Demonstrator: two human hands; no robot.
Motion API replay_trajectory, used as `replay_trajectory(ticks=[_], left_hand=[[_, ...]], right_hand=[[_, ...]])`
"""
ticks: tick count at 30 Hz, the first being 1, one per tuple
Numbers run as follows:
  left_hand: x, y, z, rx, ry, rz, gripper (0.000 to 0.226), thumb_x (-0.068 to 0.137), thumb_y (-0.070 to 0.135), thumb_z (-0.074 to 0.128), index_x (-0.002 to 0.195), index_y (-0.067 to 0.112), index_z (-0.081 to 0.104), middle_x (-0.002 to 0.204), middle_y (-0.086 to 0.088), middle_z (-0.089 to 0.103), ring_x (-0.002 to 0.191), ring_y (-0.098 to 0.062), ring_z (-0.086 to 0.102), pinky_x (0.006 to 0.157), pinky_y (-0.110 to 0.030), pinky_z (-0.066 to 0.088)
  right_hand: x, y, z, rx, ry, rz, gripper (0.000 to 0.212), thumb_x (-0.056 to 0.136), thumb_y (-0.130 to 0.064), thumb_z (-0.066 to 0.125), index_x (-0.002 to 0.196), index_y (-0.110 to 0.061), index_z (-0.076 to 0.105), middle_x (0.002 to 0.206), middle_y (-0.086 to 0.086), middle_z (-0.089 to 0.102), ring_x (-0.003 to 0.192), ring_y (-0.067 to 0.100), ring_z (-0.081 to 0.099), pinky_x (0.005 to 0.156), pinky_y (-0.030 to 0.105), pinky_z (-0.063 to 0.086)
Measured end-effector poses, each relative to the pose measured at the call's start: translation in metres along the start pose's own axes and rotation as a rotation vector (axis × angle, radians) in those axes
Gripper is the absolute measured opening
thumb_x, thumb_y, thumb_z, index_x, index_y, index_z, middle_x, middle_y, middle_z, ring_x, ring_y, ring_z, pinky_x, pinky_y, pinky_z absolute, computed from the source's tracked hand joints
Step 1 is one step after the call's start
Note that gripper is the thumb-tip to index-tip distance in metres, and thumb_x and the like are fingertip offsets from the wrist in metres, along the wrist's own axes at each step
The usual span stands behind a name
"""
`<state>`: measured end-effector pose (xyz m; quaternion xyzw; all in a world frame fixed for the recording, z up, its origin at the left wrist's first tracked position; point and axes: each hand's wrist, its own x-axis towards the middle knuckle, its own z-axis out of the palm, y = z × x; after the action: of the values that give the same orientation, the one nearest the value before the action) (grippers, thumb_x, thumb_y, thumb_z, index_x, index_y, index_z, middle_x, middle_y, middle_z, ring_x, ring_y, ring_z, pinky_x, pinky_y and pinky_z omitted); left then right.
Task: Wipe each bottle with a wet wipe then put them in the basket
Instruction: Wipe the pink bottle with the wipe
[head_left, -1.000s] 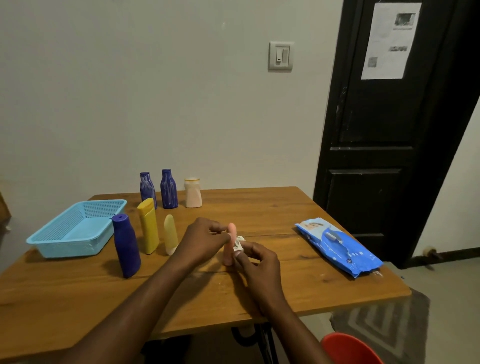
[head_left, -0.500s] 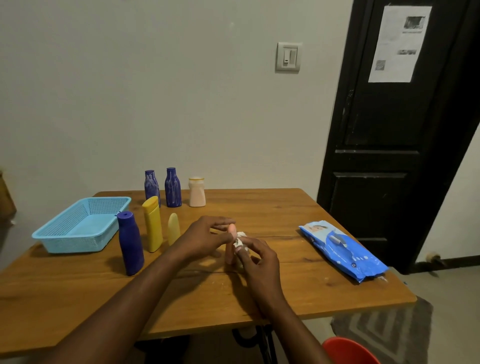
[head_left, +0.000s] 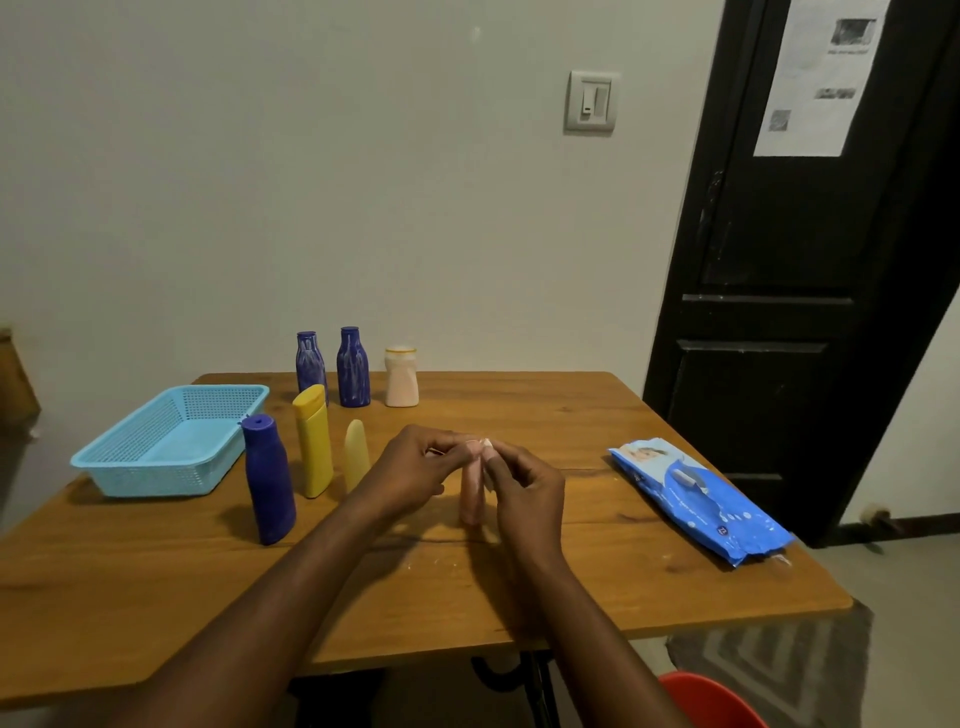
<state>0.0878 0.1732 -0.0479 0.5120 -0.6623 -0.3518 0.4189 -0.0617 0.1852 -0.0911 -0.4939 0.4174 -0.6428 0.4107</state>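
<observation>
Head view: pink bottle (head_left: 471, 493) stands upright on table (head_left: 571, 577) between the hands. The left hand (head_left: 415, 467) pinches its top and the right hand (head_left: 524, 488) pinches wet wipe (head_left: 487, 444) against it (basket (head_left: 156, 478) well left, so the left hand is nearer).

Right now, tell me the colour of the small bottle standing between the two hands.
Pale pink. The small bottle shows best in the head view, the only one.
</observation>
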Motion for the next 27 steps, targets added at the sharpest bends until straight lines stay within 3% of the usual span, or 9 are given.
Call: replay_trajectory(ticks=[4, 7, 9, 11, 14, 17, 21, 24, 27], left_hand=[[0.005, 0.0, 0.002, 0.029, 0.042, -0.003, 0.02, 0.095, 0.034, 0.065, 0.106, 0.024, 0.079, 0.127, 0.009, 0.069, 0.111, -0.007, 0.062, 0.095, -0.04, 0.055], [0.007, 0.0, 0.002, 0.066, 0.059, 0.022, 0.019, 0.095, 0.033, 0.065, 0.104, 0.024, 0.079, 0.123, 0.008, 0.071, 0.104, -0.002, 0.064, 0.086, -0.029, 0.054], [0.007, -0.001, 0.002, 0.072, 0.05, 0.038, 0.018, 0.095, 0.033, 0.065, 0.103, 0.024, 0.079, 0.122, 0.009, 0.071, 0.103, 0.0, 0.064, 0.082, -0.025, 0.052], [0.008, -0.002, 0.002, 0.065, 0.048, 0.051, 0.018, 0.095, 0.032, 0.066, 0.105, 0.024, 0.079, 0.12, 0.008, 0.072, 0.106, -0.002, 0.065, 0.089, -0.027, 0.054], [0.008, -0.003, 0.001, 0.068, 0.057, 0.061, 0.019, 0.093, 0.034, 0.068, 0.108, 0.027, 0.078, 0.116, 0.01, 0.074, 0.108, -0.002, 0.066, 0.1, -0.035, 0.053], [0.007, -0.003, 0.002, 0.075, 0.056, 0.063, 0.018, 0.094, 0.034, 0.067, 0.103, 0.026, 0.08, 0.115, 0.01, 0.074, 0.108, -0.002, 0.066, 0.101, -0.037, 0.052], [0.005, -0.003, 0.004, 0.072, 0.08, 0.052, 0.018, 0.094, 0.034, 0.067, 0.097, 0.023, 0.081, 0.118, 0.008, 0.073, 0.11, -0.004, 0.066, 0.102, -0.039, 0.052], [0.003, -0.002, 0.005, 0.085, 0.095, 0.056, 0.017, 0.094, 0.034, 0.067, 0.099, 0.025, 0.08, 0.118, 0.008, 0.073, 0.109, -0.003, 0.065, 0.101, -0.038, 0.052], [0.003, 0.0, 0.005, 0.081, 0.095, 0.056, 0.017, 0.094, 0.032, 0.067, 0.104, 0.024, 0.079, 0.12, 0.008, 0.072, 0.11, -0.003, 0.064, 0.101, -0.034, 0.051]], right_hand=[[-0.02, 0.008, -0.012, -0.191, -0.092, 0.035, 0.023, 0.1, -0.014, 0.061, 0.092, -0.023, 0.081, 0.085, -0.006, 0.078, 0.084, 0.008, 0.071, 0.078, 0.031, 0.059], [-0.027, 0.008, -0.016, -0.224, -0.134, 0.089, 0.024, 0.099, -0.011, 0.061, 0.095, -0.023, 0.081, 0.089, -0.009, 0.079, 0.089, 0.006, 0.073, 0.086, 0.034, 0.061], [-0.029, 0.002, -0.014, -0.145, -0.083, 0.067, 0.022, 0.097, -0.008, 0.065, 0.1, -0.024, 0.08, 0.092, -0.01, 0.079, 0.092, 0.003, 0.072, 0.083, 0.027, 0.061], [-0.026, -0.006, -0.009, -0.059, -0.018, 0.005, 0.021, 0.094, -0.006, 0.069, 0.104, -0.021, 0.079, 0.095, -0.008, 0.079, 0.093, 0.001, 0.072, 0.076, 0.019, 0.058], [-0.013, -0.011, -0.001, -0.029, 0.029, -0.044, 0.022, 0.093, -0.007, 0.071, 0.11, -0.019, 0.077, 0.1, -0.007, 0.077, 0.095, 0.001, 0.071, 0.076, 0.016, 0.057], [-0.01, -0.007, -0.001, -0.082, -0.026, -0.027, 0.023, 0.1, -0.009, 0.062, 0.104, -0.026, 0.077, 0.092, -0.009, 0.077, 0.091, 0.003, 0.072, 0.075, 0.02, 0.058], [-0.016, 0.01, -0.012, -0.356, -0.159, 0.003, 0.03, 0.101, -0.011, 0.055, 0.084, -0.02, 0.079, 0.078, -0.002, 0.075, 0.077, 0.013, 0.069, 0.07, 0.037, 0.055], [-0.021, 0.007, -0.015, -0.392, -0.174, 0.042, 0.025, 0.098, -0.01, 0.061, 0.091, -0.024, 0.08, 0.083, -0.008, 0.077, 0.081, 0.005, 0.071, 0.078, 0.032, 0.06], [-0.03, -0.002, -0.012, -0.256, -0.095, -0.007, 0.022, 0.097, -0.01, 0.065, 0.097, -0.026, 0.08, 0.088, -0.014, 0.078, 0.088, 0.002, 0.072, 0.08, 0.025, 0.06]])
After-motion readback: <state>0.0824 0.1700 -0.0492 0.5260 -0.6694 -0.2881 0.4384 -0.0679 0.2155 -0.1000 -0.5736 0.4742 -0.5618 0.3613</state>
